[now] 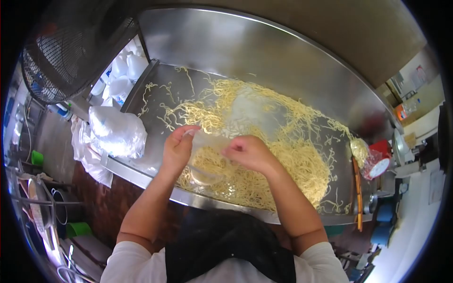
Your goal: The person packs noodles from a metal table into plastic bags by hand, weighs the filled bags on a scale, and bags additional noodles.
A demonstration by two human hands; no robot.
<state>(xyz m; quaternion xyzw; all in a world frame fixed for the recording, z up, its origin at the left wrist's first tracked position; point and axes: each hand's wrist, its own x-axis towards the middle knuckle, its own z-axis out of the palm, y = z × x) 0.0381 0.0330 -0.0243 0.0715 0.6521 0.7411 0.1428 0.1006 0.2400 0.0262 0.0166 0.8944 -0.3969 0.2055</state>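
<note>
Between my two hands hangs a clear plastic bag (207, 140), its upper edge stretched across. Noodles show in or through its lower part; which of the two I cannot tell. My left hand (180, 147) pinches the bag's left edge between thumb and fingers. On the other side, my right hand (251, 153) has its fingers curled closed on the bag's right edge. Below and around them, a large heap of loose yellow noodles (302, 172) covers much of a metal table (163, 99). Thinner strands are scattered toward the back left.
A stack of clear plastic bags (118, 132) lies on the table's left corner. At the right edge are a filled noodle bag (360, 150) and wooden sticks (357, 193). A tall metal backsplash (245, 45) rises behind. A caged fan (54, 63) stands at upper left, near white jugs (127, 68).
</note>
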